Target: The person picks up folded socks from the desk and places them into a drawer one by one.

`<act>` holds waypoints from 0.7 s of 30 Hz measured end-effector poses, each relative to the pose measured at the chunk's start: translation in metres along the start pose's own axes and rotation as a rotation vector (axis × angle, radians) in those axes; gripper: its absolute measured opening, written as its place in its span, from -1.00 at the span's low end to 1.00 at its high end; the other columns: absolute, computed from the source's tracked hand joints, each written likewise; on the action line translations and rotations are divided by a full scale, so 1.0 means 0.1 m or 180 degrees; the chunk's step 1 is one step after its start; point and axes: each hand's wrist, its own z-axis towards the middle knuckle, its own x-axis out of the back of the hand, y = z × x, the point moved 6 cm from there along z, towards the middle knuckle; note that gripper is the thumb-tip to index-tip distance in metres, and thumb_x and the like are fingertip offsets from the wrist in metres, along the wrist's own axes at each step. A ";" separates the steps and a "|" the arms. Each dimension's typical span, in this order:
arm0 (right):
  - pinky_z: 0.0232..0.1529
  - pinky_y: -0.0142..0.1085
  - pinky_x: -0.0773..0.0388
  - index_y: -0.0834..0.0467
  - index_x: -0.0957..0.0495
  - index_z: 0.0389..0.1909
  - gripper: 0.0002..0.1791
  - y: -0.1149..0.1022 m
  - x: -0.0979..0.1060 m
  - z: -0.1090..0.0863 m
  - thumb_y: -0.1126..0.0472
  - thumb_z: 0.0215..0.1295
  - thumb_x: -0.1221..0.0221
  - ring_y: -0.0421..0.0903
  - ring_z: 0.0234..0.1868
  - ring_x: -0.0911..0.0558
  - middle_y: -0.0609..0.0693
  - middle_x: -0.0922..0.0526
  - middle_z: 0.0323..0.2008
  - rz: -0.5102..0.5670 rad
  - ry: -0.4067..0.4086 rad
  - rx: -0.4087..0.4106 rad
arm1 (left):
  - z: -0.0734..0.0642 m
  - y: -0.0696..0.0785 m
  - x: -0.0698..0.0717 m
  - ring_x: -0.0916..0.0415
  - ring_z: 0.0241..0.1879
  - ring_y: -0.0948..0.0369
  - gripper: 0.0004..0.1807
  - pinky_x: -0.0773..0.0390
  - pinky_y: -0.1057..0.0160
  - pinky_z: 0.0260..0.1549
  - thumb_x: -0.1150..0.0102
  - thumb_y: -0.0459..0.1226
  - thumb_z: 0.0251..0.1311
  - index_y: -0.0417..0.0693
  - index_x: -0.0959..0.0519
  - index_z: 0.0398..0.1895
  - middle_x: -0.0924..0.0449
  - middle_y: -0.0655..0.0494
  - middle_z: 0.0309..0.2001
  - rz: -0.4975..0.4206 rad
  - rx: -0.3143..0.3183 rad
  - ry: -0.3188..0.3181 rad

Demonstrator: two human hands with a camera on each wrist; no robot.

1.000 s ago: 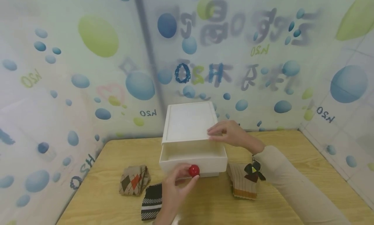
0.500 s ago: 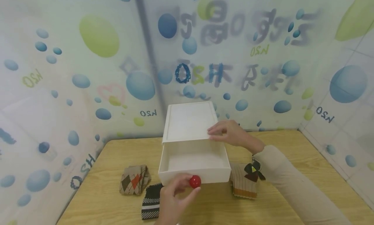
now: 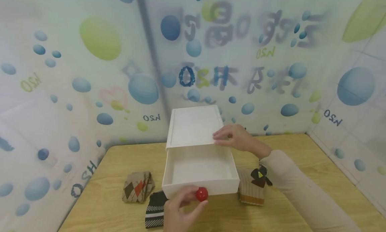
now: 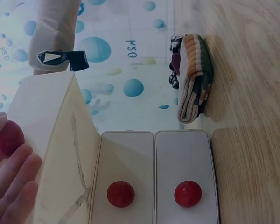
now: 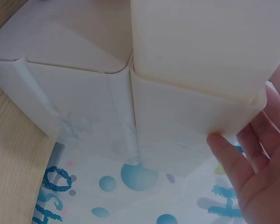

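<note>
My left hand point(image 3: 181, 208) pinches the round red knob point(image 3: 202, 194) on the front of a white drawer point(image 3: 202, 186), thumb on one side and fingers on the other. This top drawer stands well out of the white drawer cabinet point(image 3: 194, 126), and its visible floor is bare. My right hand point(image 3: 238, 138) holds the cabinet's upper right edge, fingers over the top and the thumb point(image 5: 224, 151) against the side wall. In the left wrist view, two lower drawers are closed, each with a red knob point(image 4: 121, 194).
Folded argyle socks point(image 3: 138, 187) and black-and-white patterned socks point(image 3: 155, 208) lie left of the cabinet, the latter partly behind my left hand. Beige ribbed socks point(image 3: 251, 188) lie to the right, under my right wrist. A patterned wall point(image 3: 256, 74) stands behind the wooden table point(image 3: 289, 205).
The top drawer has slid further out toward me, with my left hand pulling back on its knob. My right hand has stayed on the cabinet's edge.
</note>
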 end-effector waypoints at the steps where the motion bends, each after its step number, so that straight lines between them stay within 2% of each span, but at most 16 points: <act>1: -0.21 -0.23 -0.58 0.26 -0.64 -0.27 -0.80 0.00 0.00 0.00 0.25 0.11 -0.23 0.00 -0.16 -0.58 0.11 -0.63 -0.20 -0.0002 0.0004 0.0006 | 0.00 0.01 0.00 -0.56 -0.54 0.34 -0.56 -0.53 0.50 -0.59 -0.47 -0.43 -0.42 -0.09 -0.54 -0.32 -0.64 0.11 -0.47 0.0012 -0.0083 0.0031; 5: -0.21 -0.22 -0.57 0.26 -0.64 -0.27 -0.80 0.00 0.00 0.00 0.25 0.11 -0.23 0.00 -0.15 -0.58 0.12 -0.63 -0.20 0.0004 0.0008 -0.0001 | -0.03 0.04 0.01 -0.55 -0.58 0.31 -0.53 -0.52 0.52 -0.61 -0.48 -0.45 -0.47 -0.12 -0.54 -0.32 -0.63 0.10 -0.51 0.0053 -0.0329 0.0119; 8: -0.20 -0.19 -0.57 0.26 -0.63 -0.26 -0.79 0.00 0.00 0.00 0.24 0.11 -0.23 0.01 -0.15 -0.57 0.12 -0.63 -0.19 0.0027 -0.0006 -0.0037 | -0.05 0.02 0.02 -0.55 -0.54 0.36 -0.55 -0.53 0.53 -0.58 -0.48 -0.38 -0.38 -0.07 -0.54 -0.29 -0.63 0.15 -0.48 0.0058 -0.0332 0.0113; 13: -0.18 -0.17 -0.56 0.26 -0.63 -0.25 -0.78 -0.01 0.00 0.00 0.23 0.12 -0.22 0.02 -0.13 -0.57 0.13 -0.62 -0.18 0.0038 -0.0020 -0.0076 | -0.08 0.00 0.02 -0.56 -0.50 0.37 -0.63 -0.54 0.53 -0.55 -0.44 -0.31 -0.24 -0.09 -0.55 -0.27 -0.63 0.12 -0.43 -0.0051 -0.0516 0.0127; 17: -0.18 -0.17 -0.56 0.27 -0.63 -0.24 -0.78 0.00 -0.01 0.00 0.24 0.11 -0.23 0.02 -0.13 -0.57 0.13 -0.62 -0.18 0.0042 -0.0020 -0.0076 | -0.11 0.02 0.02 -0.57 -0.52 0.36 -0.64 -0.53 0.53 -0.57 -0.43 -0.27 -0.20 -0.10 -0.55 -0.27 -0.64 0.07 -0.42 -0.0088 -0.0621 0.0167; 21: -0.18 -0.16 -0.56 0.27 -0.63 -0.24 -0.78 0.02 -0.01 0.00 0.24 0.11 -0.23 0.01 -0.14 -0.57 0.13 -0.62 -0.18 0.0081 -0.0021 -0.0083 | -0.12 0.03 0.02 -0.58 -0.52 0.36 -0.64 -0.54 0.53 -0.58 -0.42 -0.25 -0.20 -0.11 -0.55 -0.27 -0.65 0.06 -0.42 -0.0080 -0.0637 0.0189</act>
